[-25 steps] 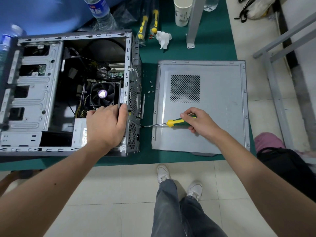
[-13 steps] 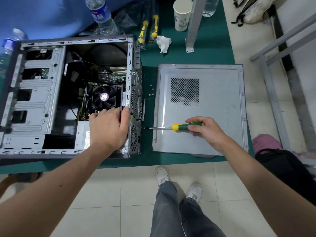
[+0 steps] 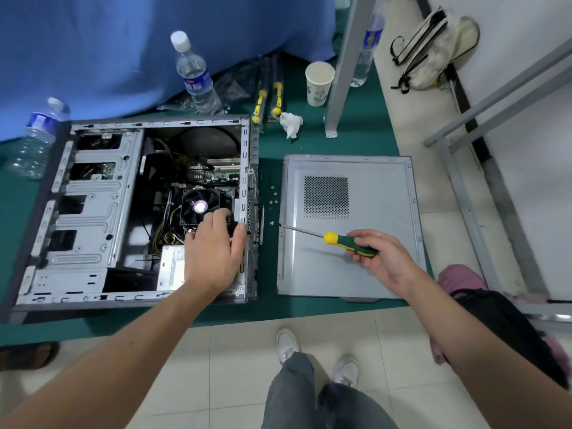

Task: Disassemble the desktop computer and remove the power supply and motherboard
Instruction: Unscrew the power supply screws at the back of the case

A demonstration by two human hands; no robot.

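On the green counter (image 3: 356, 144) an opened grey steel computer case (image 3: 93, 212) is laid on its side; its power supply (image 3: 170, 267), a bare metal box in the near corner, is half hidden beneath the left hand (image 3: 213, 252), whose fingertips are lost among the parts beside the black cooler fan (image 3: 201, 205); whether that grip is clasping anything cannot be told; the motherboard (image 3: 216, 176) is seen only in patches behind cables. To the right the removed side panel (image 3: 371, 212), flat sheet metal with a perforated vent, is laid beside the case; above it a green-and-yellow screwdriver (image 3: 349, 244) is clasped in the right hand (image 3: 383, 258), its tip pointed at the case's rear edge; small screws (image 3: 272, 196) are scattered between case and panel. Labels on the water bottle (image 3: 195, 75) and paper cup (image 3: 318, 83) are too blurred to be read.
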